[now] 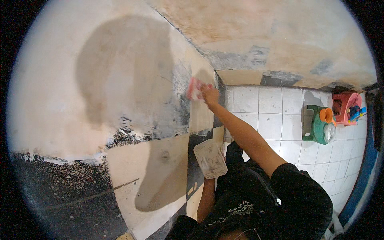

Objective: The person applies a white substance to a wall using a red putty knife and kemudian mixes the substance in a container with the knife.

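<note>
My right hand (210,96) reaches up to the wall near the corner, its fingers closed on a pink flat putty spreader (195,89). Whitish smears cover part of the spreader, and motion blurs it slightly. It lies against the pale wall (164,76). Lower down, my left hand (209,183) holds a shallow translucent plastic tub (210,159) from below, with most of its fingers hidden behind it. Greyish-white residue coats the inside of the tub. Around the spreader, the wall shows uneven white paste over dark and beige painted squares.
A second wall (280,28) meets this one at the corner. White floor tiles (270,124) spread to the right. On them stand a green stool (314,130) with an orange cup (326,115) and a pink stool (346,106) holding small items.
</note>
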The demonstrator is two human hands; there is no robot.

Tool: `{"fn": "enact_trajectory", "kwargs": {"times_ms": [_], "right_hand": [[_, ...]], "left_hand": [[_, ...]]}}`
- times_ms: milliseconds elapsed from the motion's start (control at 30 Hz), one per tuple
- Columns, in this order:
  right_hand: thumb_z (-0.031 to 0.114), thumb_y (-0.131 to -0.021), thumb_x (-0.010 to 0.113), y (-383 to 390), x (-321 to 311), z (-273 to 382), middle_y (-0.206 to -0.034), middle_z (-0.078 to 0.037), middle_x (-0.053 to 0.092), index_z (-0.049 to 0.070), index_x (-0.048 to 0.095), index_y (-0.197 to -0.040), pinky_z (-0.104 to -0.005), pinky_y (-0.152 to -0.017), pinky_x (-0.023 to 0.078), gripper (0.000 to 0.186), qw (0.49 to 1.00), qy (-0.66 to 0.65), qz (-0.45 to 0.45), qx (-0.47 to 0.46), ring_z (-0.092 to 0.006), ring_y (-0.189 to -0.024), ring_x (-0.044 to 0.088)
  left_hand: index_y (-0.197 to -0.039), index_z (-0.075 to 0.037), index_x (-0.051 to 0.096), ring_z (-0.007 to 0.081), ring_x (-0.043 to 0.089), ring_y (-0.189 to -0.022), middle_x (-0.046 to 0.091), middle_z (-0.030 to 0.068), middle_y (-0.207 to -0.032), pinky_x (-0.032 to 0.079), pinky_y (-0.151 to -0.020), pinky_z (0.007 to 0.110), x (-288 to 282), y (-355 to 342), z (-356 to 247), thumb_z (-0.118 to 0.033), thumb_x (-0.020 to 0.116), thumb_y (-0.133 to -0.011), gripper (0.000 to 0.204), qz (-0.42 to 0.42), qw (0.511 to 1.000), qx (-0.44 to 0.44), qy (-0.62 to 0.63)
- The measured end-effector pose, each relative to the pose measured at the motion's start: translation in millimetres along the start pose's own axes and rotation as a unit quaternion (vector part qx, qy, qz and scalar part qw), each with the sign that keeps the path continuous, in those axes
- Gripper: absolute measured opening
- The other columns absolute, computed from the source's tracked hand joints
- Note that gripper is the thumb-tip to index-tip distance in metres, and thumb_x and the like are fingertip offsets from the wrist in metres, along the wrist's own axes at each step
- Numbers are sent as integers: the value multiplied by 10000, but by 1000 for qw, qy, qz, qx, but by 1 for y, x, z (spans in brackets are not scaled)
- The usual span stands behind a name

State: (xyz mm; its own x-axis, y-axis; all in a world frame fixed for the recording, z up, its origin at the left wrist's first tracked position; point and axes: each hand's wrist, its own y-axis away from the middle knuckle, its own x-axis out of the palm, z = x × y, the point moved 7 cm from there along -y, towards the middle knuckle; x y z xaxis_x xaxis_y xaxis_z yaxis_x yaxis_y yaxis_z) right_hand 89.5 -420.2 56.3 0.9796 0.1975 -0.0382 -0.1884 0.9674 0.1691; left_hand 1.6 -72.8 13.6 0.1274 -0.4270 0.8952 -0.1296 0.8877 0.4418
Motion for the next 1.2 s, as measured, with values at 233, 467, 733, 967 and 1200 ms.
{"fn": "enact_trajectory", "kwargs": {"times_ms": [233, 467, 733, 967, 1200], "right_hand": [[376, -888, 613, 21, -38, -37, -570, 9, 547, 64, 666, -907, -260, -401, 430, 317, 978, -179, 35, 105, -125, -452, 516], [431, -888, 567, 26, 39, -4, -552, -90, 560, -15, 652, -825, -339, -386, 423, 459, 983, -147, 48, 96, -192, -460, 547], [414, -907, 524, 43, -22, -75, -651, -118, 625, 5, 669, -894, -321, -442, 454, 434, 985, 70, 65, 142, -206, -542, 598], [332, -902, 591, -4, 23, 52, -574, 0, 492, 54, 608, -748, -274, -364, 303, 319, 959, -280, -17, 35, -100, -466, 454], [339, -868, 620, -36, 17, -34, -633, -24, 557, 9, 642, -858, -287, -363, 347, 331, 979, -102, -82, -158, -122, -453, 493]], "left_hand": [[-1371, -136, 403, 238, 427, -1217, 467, 68, -1331, 343, -1034, 433, -27, 22, -6, -432, 469, -924, 540, -1, 999, 46, -20], [-1362, -127, 407, 293, 431, -1210, 466, 119, -1322, 333, -1031, 473, -3, 42, 11, -468, 520, -876, 604, 22, 996, 61, 63], [-1363, -75, 379, 374, 460, -1173, 455, 204, -1310, 378, -986, 541, -29, 68, 14, -559, 587, -805, 767, -27, 965, 96, 242], [-1396, -92, 352, 331, 385, -1242, 407, 163, -1370, 338, -1033, 502, 1, 66, 16, -446, 520, -898, 634, 18, 988, 125, 86], [-1398, -78, 350, 403, 424, -1210, 400, 197, -1378, 342, -1012, 538, 18, 57, 13, -545, 637, -775, 830, 48, 970, 91, 219]]}}
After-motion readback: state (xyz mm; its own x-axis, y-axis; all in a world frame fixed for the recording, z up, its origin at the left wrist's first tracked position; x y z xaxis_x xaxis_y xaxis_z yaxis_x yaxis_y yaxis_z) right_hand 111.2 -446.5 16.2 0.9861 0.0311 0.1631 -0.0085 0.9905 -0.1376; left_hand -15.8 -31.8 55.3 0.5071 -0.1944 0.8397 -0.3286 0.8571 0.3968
